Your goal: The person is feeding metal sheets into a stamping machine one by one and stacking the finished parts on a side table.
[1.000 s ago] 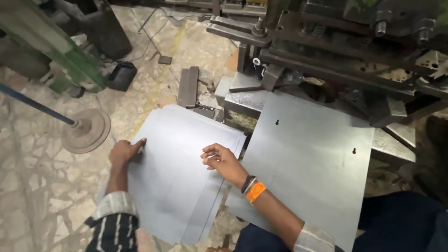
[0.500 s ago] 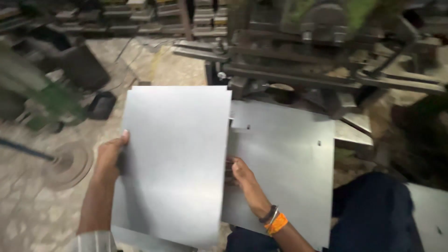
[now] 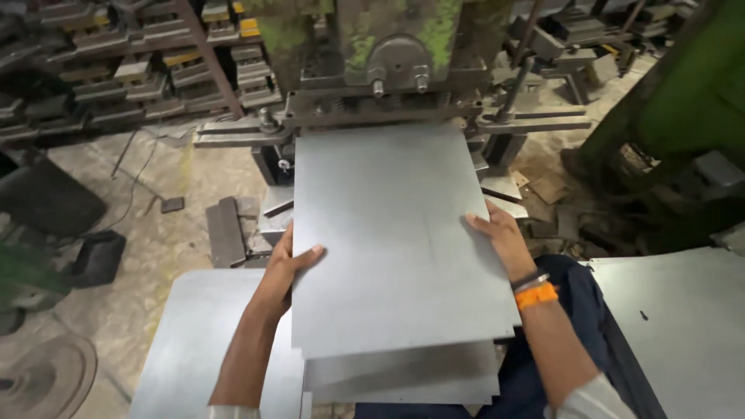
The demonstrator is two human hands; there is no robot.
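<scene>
Both hands grip one sheet: left hand pinching its left edge, right hand its right edge | sheet's far end reaches under the press, near end over more sheets | seemingly positioned, no punched holes visible yet.

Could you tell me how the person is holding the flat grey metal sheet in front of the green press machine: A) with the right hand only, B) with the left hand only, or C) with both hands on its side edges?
C: the left hand grips the flat grey metal sheet at its left edge and the right hand at its right edge.
</scene>
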